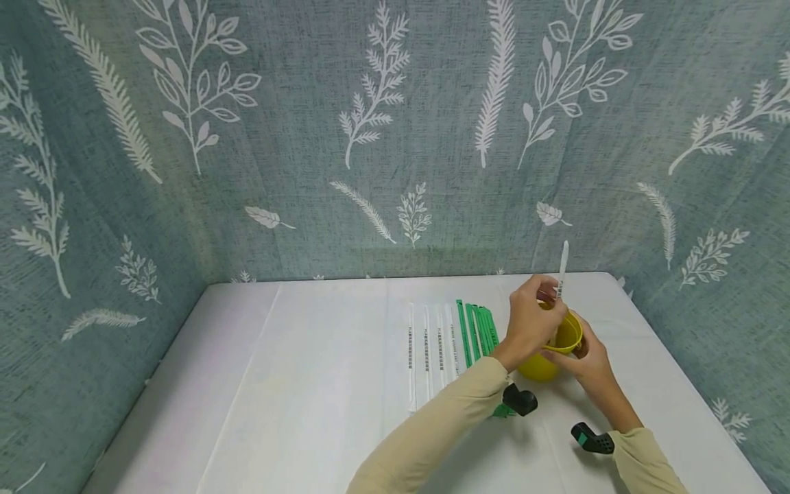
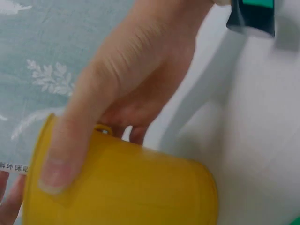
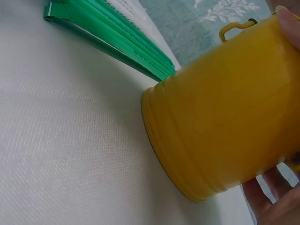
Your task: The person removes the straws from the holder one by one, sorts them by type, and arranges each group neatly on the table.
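Observation:
My left hand (image 1: 532, 317) pinches a long straw in a white printed paper wrapper (image 1: 562, 271) near the mouth of a yellow bucket (image 1: 540, 369). The upper part of the straw sticks up above the fingers; its lower part is hidden by the hand and bucket. My right hand (image 1: 591, 360) grips the bucket near its rim from the right, the thumb lying along the yellow wall in the left wrist view. In the right wrist view the bucket (image 3: 225, 108) has a small loop on its side, with right-hand fingers (image 3: 276, 206) around it.
Left of the bucket, several white-wrapped straws (image 1: 426, 350) lie in a row on the white table (image 1: 296, 384). Beside them several green wrapped sticks (image 1: 475, 329) lie close together, partly behind the left forearm. A leaf-patterned curtain (image 1: 296, 137) surrounds the table.

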### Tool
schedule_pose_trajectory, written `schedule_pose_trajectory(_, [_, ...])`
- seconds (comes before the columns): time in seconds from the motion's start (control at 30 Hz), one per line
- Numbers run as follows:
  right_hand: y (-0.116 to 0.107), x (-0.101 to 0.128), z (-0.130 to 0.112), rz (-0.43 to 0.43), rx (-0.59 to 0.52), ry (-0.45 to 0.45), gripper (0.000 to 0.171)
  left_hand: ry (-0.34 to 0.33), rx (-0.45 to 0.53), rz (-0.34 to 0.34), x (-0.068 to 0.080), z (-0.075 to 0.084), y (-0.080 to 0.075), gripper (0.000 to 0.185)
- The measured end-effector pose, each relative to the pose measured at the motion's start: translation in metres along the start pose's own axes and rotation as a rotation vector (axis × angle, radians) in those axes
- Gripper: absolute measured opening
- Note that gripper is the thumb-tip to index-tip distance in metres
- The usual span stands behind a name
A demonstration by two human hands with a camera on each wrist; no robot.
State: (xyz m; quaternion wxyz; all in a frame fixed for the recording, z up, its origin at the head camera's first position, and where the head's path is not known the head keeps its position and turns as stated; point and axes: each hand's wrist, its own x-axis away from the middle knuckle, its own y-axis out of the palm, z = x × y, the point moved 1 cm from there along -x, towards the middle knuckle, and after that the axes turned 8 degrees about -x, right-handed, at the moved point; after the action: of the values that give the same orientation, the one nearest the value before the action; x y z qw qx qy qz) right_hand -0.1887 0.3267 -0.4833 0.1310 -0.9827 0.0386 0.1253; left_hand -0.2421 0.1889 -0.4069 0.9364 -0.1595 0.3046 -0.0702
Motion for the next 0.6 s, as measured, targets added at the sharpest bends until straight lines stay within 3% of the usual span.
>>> schedule_pose_trajectory(0.4, [-0.002, -0.004, -0.002, -0.015, 0.058, 0.085, 0.086, -0.093, 0.152, 0.097, -0.005, 0.004, -0.018, 0.021])
schedule_pose_trajectory(0.6, [-0.003, -0.004, -0.001, -0.016, 0.022, 0.062, 0.084, -0.122, 0.234, 0.148, -0.008, 0.006, -0.028, 0.021])
